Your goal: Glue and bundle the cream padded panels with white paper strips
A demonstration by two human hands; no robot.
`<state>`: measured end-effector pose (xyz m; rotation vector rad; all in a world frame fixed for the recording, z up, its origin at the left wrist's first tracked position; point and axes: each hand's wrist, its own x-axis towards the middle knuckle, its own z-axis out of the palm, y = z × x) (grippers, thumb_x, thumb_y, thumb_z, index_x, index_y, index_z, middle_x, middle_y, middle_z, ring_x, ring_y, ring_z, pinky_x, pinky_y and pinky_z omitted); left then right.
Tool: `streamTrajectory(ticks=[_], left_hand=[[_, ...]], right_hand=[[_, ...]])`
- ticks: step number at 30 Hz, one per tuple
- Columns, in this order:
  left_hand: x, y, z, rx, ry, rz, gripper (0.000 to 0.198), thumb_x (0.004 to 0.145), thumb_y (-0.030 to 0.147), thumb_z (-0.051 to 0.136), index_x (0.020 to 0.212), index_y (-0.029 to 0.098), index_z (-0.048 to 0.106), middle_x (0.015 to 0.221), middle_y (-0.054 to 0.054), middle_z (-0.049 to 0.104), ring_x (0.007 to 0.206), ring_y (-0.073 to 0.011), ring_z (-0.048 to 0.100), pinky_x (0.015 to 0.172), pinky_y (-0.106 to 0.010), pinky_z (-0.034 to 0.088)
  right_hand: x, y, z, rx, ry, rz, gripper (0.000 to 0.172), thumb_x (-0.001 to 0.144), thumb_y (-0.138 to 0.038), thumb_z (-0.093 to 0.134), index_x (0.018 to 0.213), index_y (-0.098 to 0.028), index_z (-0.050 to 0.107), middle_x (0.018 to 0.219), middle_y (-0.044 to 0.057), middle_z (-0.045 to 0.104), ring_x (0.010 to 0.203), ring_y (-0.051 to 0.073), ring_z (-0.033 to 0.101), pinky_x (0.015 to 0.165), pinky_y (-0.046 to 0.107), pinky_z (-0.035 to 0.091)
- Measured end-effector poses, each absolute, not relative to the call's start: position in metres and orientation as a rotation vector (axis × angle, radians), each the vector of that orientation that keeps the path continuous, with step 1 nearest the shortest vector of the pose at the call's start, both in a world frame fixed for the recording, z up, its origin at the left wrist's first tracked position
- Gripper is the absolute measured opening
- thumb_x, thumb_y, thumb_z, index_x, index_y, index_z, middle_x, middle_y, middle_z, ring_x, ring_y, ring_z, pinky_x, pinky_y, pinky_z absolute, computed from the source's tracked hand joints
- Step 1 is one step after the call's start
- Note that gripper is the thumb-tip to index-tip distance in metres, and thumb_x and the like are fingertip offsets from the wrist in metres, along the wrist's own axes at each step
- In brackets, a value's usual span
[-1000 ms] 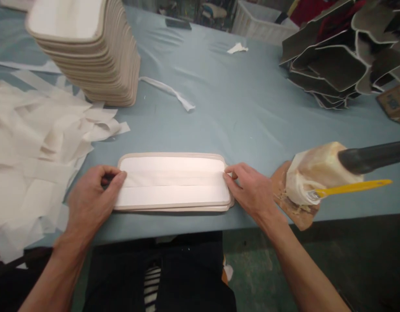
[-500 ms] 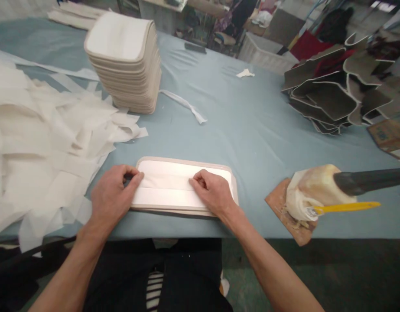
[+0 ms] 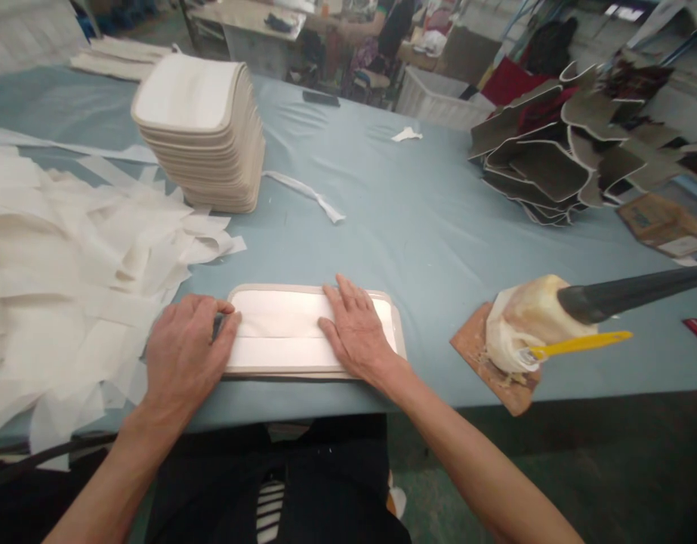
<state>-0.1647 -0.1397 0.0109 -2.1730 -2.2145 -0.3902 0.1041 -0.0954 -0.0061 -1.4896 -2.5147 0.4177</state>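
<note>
A white rectangular panel with rounded corners and a beige rim lies near the table's front edge, with at least one more panel showing beneath it. A pale fabric strip runs lengthwise across its face. At the left end, my left hand has its thumb and forefinger pinched together on the panel's edge. My right hand rests flat on the panel's right half, fingers stretched out, with part of the strip hidden under it.
Loose white fabric strips heap at the left. Behind stands a tall stack of similar panels. To the right are a glue-crusted container, a yellow-handled brush and folded dark grey pieces. A person sits in the background.
My right hand has gone from a pinch over the strip to lying flat and spread on it. The left hand stays at the panel's left end. The whole view has shifted slightly.
</note>
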Motion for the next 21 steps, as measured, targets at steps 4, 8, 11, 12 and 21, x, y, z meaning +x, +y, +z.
streamTrajectory(ticks=[4,8,11,12,21], left_hand=[[-0.145,-0.118,0.027,-2.222,-2.146,-0.411,0.043,0.103,0.045,0.035,0.116,0.016,0.064,0.114,-0.018,0.07,0.109,-0.0374,0.062,0.098,-0.052,0.048],[-0.111,-0.086,0.024,-2.388,-2.033,-0.458,0.052,0.105,0.046,0.034,0.135,0.012,0.06,0.142,-0.02,0.062,0.137,-0.0389,0.052,0.114,-0.054,0.04],[-0.096,-0.072,0.003,-2.495,-2.002,-0.3,0.061,0.105,0.049,0.033,0.145,0.008,0.054,0.158,-0.023,0.05,0.151,-0.0438,0.037,0.122,-0.06,0.031],[-0.094,-0.071,-0.003,-2.512,-2.005,-0.246,0.064,0.105,0.05,0.033,0.148,0.007,0.052,0.162,-0.023,0.046,0.153,-0.0449,0.034,0.123,-0.061,0.028],[-0.095,-0.071,-0.012,-2.571,-1.963,-0.151,0.066,0.107,0.045,0.023,0.153,0.006,0.049,0.163,-0.023,0.045,0.152,-0.0459,0.036,0.122,-0.064,0.028]], right_hand=[[0.102,-0.096,-0.013,-1.543,-2.561,0.491,0.061,0.109,-0.036,0.039,0.162,-0.006,0.037,0.173,0.024,0.026,0.161,0.035,0.026,0.131,0.056,0.022],[0.101,-0.095,-0.012,-1.562,-2.566,0.519,0.063,0.11,-0.037,0.04,0.164,-0.004,0.035,0.173,0.024,0.024,0.161,0.036,0.026,0.132,0.055,0.019],[0.101,-0.095,-0.011,-1.566,-2.556,0.541,0.064,0.109,-0.037,0.041,0.164,-0.005,0.035,0.173,0.023,0.025,0.161,0.036,0.026,0.132,0.055,0.018],[0.101,-0.094,-0.011,-1.563,-2.555,0.55,0.064,0.109,-0.038,0.041,0.163,-0.004,0.035,0.173,0.023,0.025,0.161,0.036,0.026,0.132,0.055,0.018],[0.109,-0.089,-0.008,-1.539,-2.47,0.662,0.061,0.11,-0.036,0.034,0.16,-0.001,0.038,0.17,0.023,0.033,0.159,0.032,0.031,0.132,0.052,0.023]])
